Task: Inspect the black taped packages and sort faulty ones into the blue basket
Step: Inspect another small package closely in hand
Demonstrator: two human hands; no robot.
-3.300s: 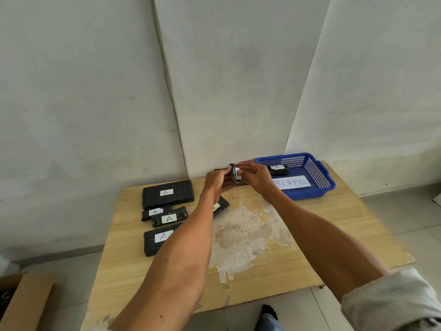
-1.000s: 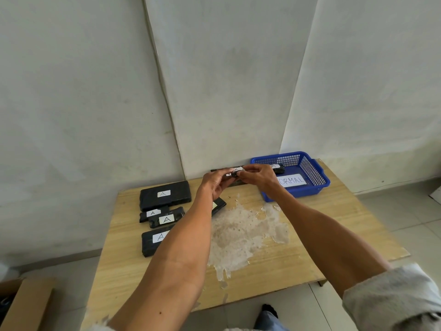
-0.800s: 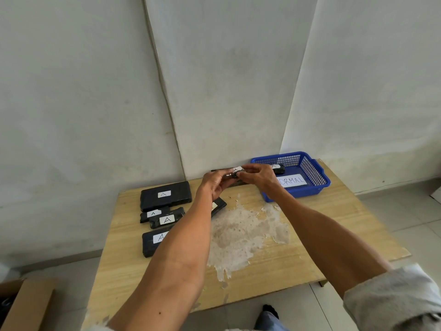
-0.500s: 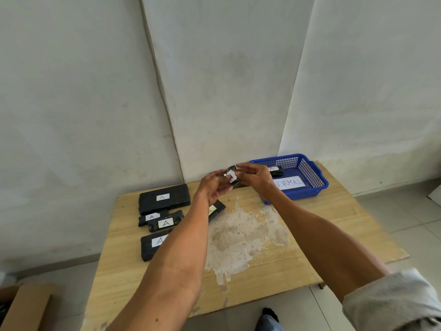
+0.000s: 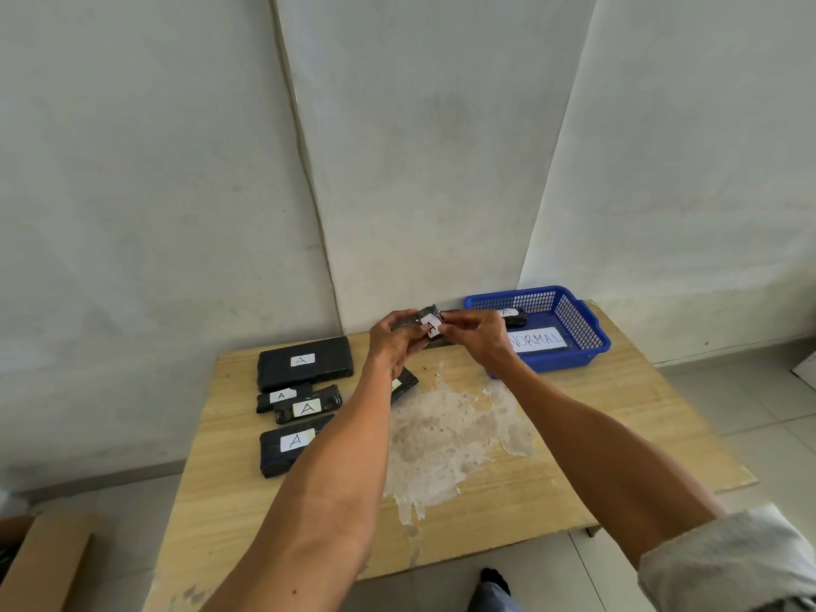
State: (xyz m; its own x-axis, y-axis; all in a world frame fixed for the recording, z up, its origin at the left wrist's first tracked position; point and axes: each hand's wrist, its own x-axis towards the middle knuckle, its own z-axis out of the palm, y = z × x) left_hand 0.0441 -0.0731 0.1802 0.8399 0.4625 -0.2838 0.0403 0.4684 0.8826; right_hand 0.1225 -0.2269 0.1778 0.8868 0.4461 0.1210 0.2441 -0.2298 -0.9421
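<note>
Above a wooden worktop (image 5: 574, 457) with a pale peeled patch, left hand (image 5: 395, 342) and right hand (image 5: 477, 335) both pinch a small black taped package (image 5: 430, 324) bearing a white "A" label, raised beside the blue basket (image 5: 574, 333).

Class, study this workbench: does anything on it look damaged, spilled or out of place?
Yes. The wooden table has a large pale patch in its middle, ragged-edged, as if the surface peeled or something dried there. The black packages lie unevenly, some overlapping.

Single head-worn wide-angle view, looking forward and down from above onto a tabletop (image 5: 574, 457) against a wall (image 5: 419, 148)
</note>
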